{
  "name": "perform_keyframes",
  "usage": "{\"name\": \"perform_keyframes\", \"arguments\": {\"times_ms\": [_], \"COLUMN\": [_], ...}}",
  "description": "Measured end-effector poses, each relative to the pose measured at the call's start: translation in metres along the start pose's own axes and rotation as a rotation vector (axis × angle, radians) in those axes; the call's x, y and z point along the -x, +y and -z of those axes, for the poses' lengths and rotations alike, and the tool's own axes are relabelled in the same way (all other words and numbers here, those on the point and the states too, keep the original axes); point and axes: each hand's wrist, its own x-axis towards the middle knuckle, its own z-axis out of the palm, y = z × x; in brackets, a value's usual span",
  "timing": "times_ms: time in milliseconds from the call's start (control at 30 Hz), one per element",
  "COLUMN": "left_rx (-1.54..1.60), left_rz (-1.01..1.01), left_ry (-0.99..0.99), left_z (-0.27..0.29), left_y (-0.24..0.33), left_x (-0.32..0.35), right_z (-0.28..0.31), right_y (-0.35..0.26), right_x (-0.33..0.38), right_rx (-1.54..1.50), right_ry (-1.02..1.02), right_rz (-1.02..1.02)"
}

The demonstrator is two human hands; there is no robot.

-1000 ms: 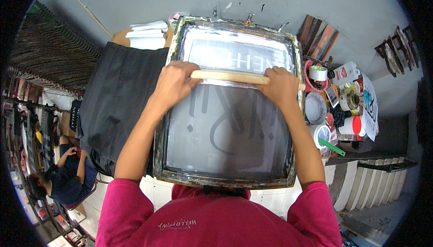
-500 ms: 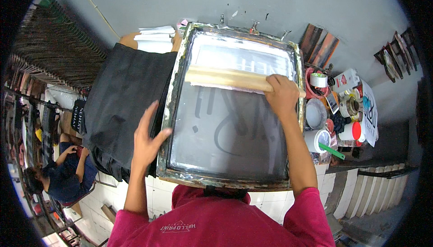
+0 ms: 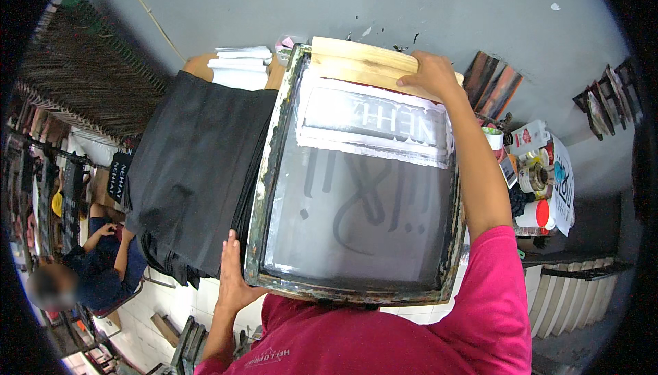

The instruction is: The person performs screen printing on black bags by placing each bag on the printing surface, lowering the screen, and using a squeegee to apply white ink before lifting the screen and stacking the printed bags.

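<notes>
The printing screen (image 3: 356, 190) is held tilted over the work table, its near edge by the person's chest. Its near left corner is gripped by the left hand (image 3: 233, 279). The wooden squeegee (image 3: 363, 59) is parked at the far end of the frame, the right hand (image 3: 428, 73) closed over it. Judging by this, the ink pass looks done; the garment beneath is hidden. A stack of black shirts (image 3: 192, 169) lies just beside the screen on the left, and jars and tape rolls (image 3: 534, 176) are crowded on the right.
</notes>
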Motion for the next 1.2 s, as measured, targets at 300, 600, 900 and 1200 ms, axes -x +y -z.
{"name": "perform_keyframes", "arguments": {"times_ms": [300,600,900,1200], "left_rx": [0.104,0.317,0.898,0.174], "left_rz": [-0.006,-0.183,-0.379,0.494], "left_ry": [0.180,0.817,0.862,0.020], "left_z": [-0.022,0.031,0.112,-0.014], "left_y": [-0.012,0.064,0.135,0.014], "left_x": [0.012,-0.048,-0.201,-0.153], "right_z": [0.007,0.230,0.279,0.344], "right_y": [0.019,-0.079,-0.101,-0.118], "right_x": [0.037,0.261,0.293,0.232], "right_rx": [-0.087,-0.192,-0.138,-0.087], "right_ry": [0.345,0.557,0.655,0.607], "right_rz": [0.021,0.310,0.244,0.004]}}
